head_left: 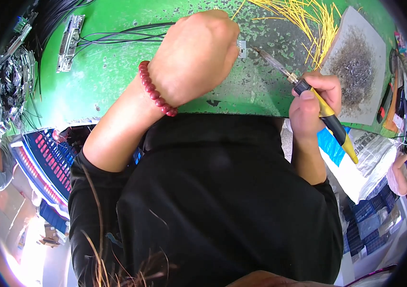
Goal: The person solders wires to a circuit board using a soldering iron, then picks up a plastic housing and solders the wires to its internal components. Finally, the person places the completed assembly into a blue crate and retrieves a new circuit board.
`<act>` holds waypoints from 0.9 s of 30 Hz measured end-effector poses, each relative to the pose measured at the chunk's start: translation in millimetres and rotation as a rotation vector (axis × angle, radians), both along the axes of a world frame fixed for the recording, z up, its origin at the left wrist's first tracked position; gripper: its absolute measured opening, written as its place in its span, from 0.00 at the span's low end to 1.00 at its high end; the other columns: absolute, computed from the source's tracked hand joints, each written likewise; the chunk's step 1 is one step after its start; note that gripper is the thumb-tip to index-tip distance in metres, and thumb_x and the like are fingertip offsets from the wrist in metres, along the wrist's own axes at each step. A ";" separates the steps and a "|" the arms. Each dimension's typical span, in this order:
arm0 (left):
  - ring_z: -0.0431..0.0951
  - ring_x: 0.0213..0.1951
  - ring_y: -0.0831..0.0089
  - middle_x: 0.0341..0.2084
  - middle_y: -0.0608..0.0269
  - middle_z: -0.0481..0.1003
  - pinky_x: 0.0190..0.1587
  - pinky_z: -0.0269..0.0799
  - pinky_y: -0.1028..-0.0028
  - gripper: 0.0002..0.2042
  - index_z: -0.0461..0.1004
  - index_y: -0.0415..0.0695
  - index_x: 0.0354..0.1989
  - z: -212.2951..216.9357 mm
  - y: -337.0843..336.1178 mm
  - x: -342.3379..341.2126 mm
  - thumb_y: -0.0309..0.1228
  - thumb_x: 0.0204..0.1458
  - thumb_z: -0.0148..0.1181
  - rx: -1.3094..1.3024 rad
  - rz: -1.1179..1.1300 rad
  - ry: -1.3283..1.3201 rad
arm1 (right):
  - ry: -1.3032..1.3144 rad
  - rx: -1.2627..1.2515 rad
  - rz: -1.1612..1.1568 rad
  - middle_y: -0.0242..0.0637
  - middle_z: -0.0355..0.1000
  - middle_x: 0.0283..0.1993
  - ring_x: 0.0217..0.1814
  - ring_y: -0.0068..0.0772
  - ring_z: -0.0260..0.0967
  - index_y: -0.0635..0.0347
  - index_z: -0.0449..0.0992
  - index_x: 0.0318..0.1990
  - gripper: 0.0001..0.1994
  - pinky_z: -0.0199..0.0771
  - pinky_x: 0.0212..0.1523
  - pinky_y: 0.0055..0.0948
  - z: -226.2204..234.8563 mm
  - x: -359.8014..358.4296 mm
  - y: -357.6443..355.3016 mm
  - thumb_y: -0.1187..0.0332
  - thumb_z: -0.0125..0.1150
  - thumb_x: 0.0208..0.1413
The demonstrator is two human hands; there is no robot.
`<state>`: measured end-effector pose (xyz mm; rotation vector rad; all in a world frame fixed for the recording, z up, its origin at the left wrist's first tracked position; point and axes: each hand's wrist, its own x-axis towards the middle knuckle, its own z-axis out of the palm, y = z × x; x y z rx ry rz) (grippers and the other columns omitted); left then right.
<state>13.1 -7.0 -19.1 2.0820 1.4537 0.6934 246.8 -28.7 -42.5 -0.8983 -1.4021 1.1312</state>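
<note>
My left hand (196, 55), with a red bead bracelet (154, 91) on the wrist, is closed over a small metal connector (242, 49) on the green workbench (112, 71). My right hand (316, 103) grips a soldering iron (325, 112) with a yellow and black handle. Its metal tip (261, 53) points left and reaches almost to the connector.
A bundle of yellow wires (304, 19) lies at the back right beside a grey pad (356, 67) speckled with solder. Black cables (122, 36) run to a metal part (69, 40) at the back left. Blue crates (50, 158) stand below the bench, and another person (404, 177) sits at the right.
</note>
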 end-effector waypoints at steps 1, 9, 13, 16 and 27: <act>0.74 0.28 0.53 0.22 0.51 0.72 0.33 0.70 0.63 0.04 0.71 0.34 0.22 0.1 -0.7 -0.2 0.21 0.44 0.58 -0.003 0.007 -0.002 | 0.006 -0.025 0.007 0.31 0.66 0.30 0.29 0.15 0.57 0.63 0.69 0.39 0.12 0.56 0.31 0.17 0.2 0.2 -0.6 0.69 0.64 0.52; 0.74 0.29 0.52 0.23 0.51 0.72 0.33 0.71 0.63 0.04 0.71 0.35 0.22 -0.7 5.3 -3.4 0.22 0.44 0.58 0.019 0.010 0.001 | 0.014 -0.040 -0.016 0.29 0.66 0.31 0.29 0.15 0.57 0.64 0.69 0.39 0.14 0.57 0.31 0.17 1.6 -5.7 6.3 0.66 0.66 0.52; 0.74 0.29 0.51 0.23 0.49 0.72 0.32 0.71 0.61 0.03 0.71 0.36 0.22 7.1 3.1 -3.0 0.22 0.44 0.57 -0.007 0.032 0.034 | -0.131 -0.084 0.008 0.30 0.68 0.34 0.31 0.14 0.61 0.65 0.70 0.45 0.13 0.61 0.31 0.17 25.1 -8.1 11.9 0.72 0.64 0.55; 0.74 0.28 0.50 0.22 0.49 0.71 0.31 0.70 0.59 0.04 0.70 0.37 0.21 6.1 3.4 -0.6 0.23 0.43 0.58 -0.005 0.015 -0.017 | -0.167 -0.014 -0.040 0.31 0.71 0.34 0.30 0.16 0.64 0.65 0.71 0.48 0.16 0.66 0.32 0.18 19.9 -9.3 22.4 0.71 0.66 0.54; 0.79 0.35 0.58 0.30 0.57 0.78 0.37 0.76 0.66 0.08 0.76 0.41 0.31 73.7 28.2 -36.8 0.25 0.41 0.67 0.249 0.089 -0.015 | -0.195 0.103 0.006 0.41 0.76 0.29 0.25 0.23 0.72 0.65 0.71 0.50 0.13 0.72 0.26 0.21 14.7 -8.5 35.0 0.75 0.59 0.58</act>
